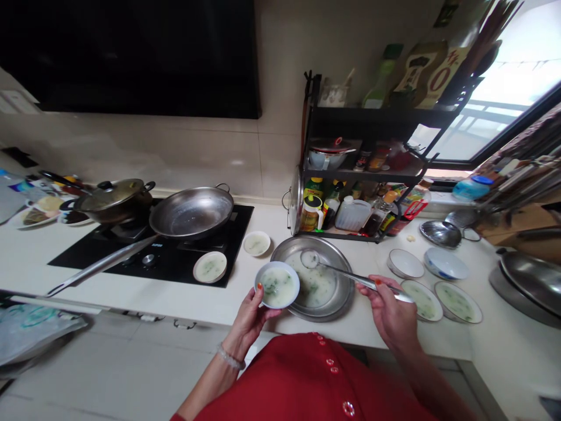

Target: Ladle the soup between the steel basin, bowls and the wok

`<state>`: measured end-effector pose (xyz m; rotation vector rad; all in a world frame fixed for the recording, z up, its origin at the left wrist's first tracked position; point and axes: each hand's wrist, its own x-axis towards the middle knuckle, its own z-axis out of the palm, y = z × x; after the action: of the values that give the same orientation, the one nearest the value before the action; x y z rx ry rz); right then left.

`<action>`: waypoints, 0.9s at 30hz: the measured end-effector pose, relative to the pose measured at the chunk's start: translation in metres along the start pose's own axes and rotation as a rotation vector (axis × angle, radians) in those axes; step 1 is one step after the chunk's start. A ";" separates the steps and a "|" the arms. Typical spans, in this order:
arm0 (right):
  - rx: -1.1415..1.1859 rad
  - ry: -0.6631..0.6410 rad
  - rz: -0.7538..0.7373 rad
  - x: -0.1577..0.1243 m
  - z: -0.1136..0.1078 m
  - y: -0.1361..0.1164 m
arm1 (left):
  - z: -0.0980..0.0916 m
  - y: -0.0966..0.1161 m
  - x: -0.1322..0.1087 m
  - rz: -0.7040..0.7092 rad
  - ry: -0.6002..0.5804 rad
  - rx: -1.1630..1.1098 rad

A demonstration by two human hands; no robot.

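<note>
My left hand (pixel 252 316) grips a small bowl (pixel 277 285) of pale soup with green bits, thumb over its rim. The bowl is held at the left edge of a wide metal basin (pixel 346 292), which holds more of the same soup. In my right hand (pixel 392 313) is the handle of a metal ladle (pixel 346 273); its round head is over the soup in the basin, with some pale liquid in it. Two filled bowls, one on the hob's edge (pixel 210 268) and one on the counter (pixel 256 244), stand left of the basin.
A wok (pixel 191 211) and a lidded pot (pixel 111 202) sit on the black hob (pixel 170 257). Behind the basin stands a black rack (pixel 342 235) of bottles and jars. Several bowls are at right, including a filled one (pixel 459 302) and a white one (pixel 405 264).
</note>
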<state>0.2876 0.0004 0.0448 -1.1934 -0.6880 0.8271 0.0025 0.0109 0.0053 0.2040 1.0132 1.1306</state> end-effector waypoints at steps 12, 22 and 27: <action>-0.290 -0.593 -0.434 -0.046 0.008 -0.010 | 0.004 -0.005 0.001 0.000 -0.038 -0.016; -0.042 -0.169 -0.112 -0.028 0.002 -0.001 | 0.004 -0.003 0.000 0.002 -0.039 -0.012; -0.146 -0.011 -0.035 -0.003 -0.019 0.030 | 0.000 -0.002 0.001 0.006 -0.024 -0.008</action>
<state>0.2960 -0.0071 0.0106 -1.3052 -0.7869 0.7652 0.0037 0.0106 0.0038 0.2139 0.9869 1.1354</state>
